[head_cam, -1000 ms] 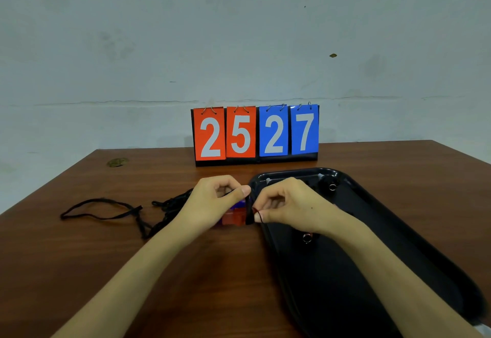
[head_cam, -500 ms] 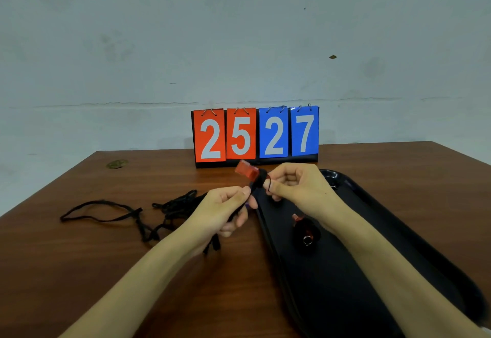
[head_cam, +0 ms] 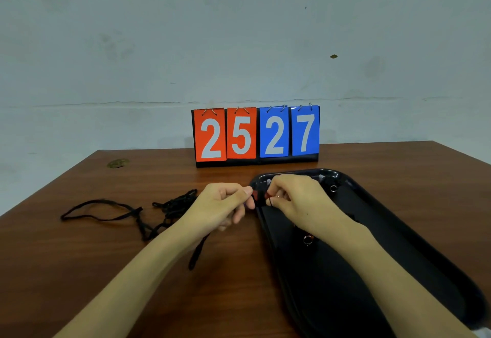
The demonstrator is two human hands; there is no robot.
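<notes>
We note left hand [head_cam: 220, 205] pinching black cord [head_cam: 198, 254], right hand [head_cam: 300, 199] pinching small red piece [head_cam: 266, 195], both above tray rim [head_cam: 259, 218].

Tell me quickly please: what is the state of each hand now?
Left hand: closed, pinching the small red piece; a black cord hangs under it.
Right hand: closed, pinching the same small red piece from the other side.

Even, soft light (edges bowed)

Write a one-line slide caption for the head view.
The left hand and right hand pinch a small red-and-black piece by the black tray, black cords beside them on the wooden table.
</notes>
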